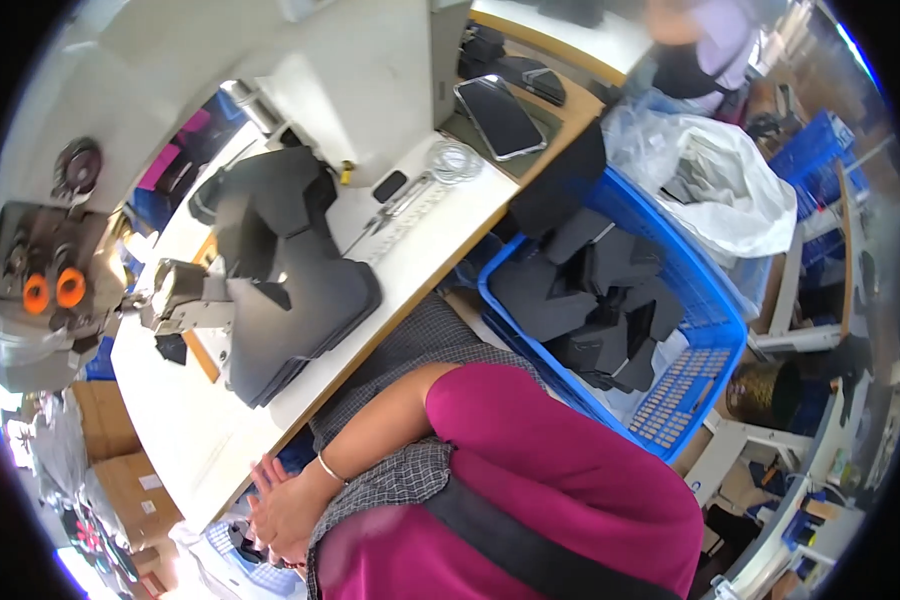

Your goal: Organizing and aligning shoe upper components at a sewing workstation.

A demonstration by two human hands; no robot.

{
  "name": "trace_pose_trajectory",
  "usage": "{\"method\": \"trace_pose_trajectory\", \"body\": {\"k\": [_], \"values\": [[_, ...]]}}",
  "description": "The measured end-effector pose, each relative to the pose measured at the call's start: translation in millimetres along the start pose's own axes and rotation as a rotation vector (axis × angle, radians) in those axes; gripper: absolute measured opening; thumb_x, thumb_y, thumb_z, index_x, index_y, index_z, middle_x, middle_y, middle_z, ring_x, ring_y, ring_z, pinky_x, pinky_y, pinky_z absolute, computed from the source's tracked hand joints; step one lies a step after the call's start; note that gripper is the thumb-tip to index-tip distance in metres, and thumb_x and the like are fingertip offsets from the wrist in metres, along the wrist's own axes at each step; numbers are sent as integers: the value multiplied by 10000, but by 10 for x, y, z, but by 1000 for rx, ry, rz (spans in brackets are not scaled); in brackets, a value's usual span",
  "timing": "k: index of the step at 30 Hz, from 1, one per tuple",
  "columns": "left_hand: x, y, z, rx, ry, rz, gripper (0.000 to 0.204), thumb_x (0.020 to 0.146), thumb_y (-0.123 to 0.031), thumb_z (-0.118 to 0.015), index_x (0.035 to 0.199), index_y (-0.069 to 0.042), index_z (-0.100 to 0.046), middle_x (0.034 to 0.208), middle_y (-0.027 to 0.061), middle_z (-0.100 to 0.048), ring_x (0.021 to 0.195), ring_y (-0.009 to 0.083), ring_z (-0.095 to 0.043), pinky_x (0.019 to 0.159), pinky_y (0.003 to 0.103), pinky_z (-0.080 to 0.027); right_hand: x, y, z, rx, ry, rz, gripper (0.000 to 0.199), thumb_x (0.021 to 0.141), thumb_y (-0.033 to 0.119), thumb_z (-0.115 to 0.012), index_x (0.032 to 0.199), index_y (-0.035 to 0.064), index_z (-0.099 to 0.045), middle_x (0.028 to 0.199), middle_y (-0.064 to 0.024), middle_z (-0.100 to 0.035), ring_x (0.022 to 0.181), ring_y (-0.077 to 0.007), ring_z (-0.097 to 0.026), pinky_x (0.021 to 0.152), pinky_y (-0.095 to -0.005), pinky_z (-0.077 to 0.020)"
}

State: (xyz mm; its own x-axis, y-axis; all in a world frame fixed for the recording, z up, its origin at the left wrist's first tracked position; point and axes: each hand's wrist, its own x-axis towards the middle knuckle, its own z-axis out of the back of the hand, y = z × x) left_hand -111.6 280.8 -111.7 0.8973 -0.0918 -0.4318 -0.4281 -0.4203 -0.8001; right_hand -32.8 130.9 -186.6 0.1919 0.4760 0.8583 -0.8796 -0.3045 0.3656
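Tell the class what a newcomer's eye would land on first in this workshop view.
A blue plastic crate heaped with dark cut fabric pieces stands right of the white worktable. On the table lies a stack of dark grey pieces beside a sewing machine with two orange knobs.

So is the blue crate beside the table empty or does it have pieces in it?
Partly filled. The blue crate holds a loose heap of dark grey cut pieces toward one end; its perforated floor shows bare at the other.
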Motion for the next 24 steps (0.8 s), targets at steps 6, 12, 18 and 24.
{"method": "trace_pose_trajectory", "body": {"k": [6, 12, 18, 24], "values": [[-228, -417, 478, -303, 350, -213, 607, 1068, -407, -432, 1464, 50, -383, 1451, 217, -472, 1345, 309, -450, 1157, 454, -324, -233, -276, 87, -400, 283, -120, 613, 934, 379, -659, 1418, 35, -509, 1386, -217, -555, 1324, -371, -500, 1106, -490, -382], [476, -554, 513, 196, -18, -629, 274, 1027, -182, -575, 1203, 28, -577, 1019, 70, -593, 937, 163, -552, 865, 304, -468, -224, 574, 1254, 541, 228, -655, 350, 946, 191, -663, 1235, -4, -639, 1174, -156, -681, 1090, -297, -655, 943, -393, -513], [915, -495, -458, 1114, 4, -891, 224, 783, 84, -628, 991, 29, -691, 1000, 142, -700, 992, 267, -663, 904, 347, -502, -379, 1244, 2020, -21, -72, -579, 289, 907, 73, -657, 1188, 4, -662, 1058, -117, -718, 972, -254, -684, 858, -378, -542], [1271, -758, -751, 1043, 83, -997, 209, 793, 59, -695, 993, 2, -705, 932, 115, -729, 910, 259, -658, 977, 389, -471, -833, 1366, 2223, -757, -785, -595, 167, 876, 47, -590, 1014, -38, -635, 998, -164, -632, 917, -282, -599, 850, -361, -490]]}}
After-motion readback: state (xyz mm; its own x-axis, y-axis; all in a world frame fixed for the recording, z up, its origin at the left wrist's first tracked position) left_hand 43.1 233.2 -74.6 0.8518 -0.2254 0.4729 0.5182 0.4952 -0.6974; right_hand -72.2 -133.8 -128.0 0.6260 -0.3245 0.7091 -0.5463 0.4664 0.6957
